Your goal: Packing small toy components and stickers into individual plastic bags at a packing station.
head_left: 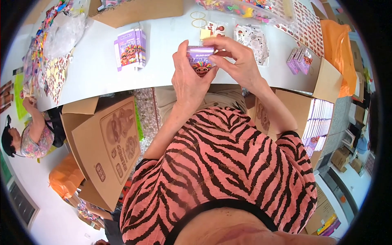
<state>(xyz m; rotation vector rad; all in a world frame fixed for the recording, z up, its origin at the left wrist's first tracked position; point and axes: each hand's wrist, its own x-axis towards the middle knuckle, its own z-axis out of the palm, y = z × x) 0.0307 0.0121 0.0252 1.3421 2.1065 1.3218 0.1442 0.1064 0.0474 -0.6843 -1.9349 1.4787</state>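
A small purple cardboard box (200,61) with a colourful cartoon figure on its front is held up over the table's near edge. My left hand (186,83) grips it from the left side and below, thumb along its lower right. At the box's upper right corner, the fingers of my right hand (237,61) close on the top edge. Whether the top flap is tucked in is hard to make out. Flat, unfolded purple boxes (130,48) lie in a small stack to the left of my hands. Clear packets of printed slips (251,41) lie beyond my right hand.
Several finished-looking purple boxes (299,61) stand at the right. An open carton (320,122) of rowed boxes is below them; another carton (106,147) stands at lower left. Sticker sheets (304,24), rubber bands (198,18) and bagged small toys (245,10) lie on the table (159,61). A co-worker (34,130) sits left.
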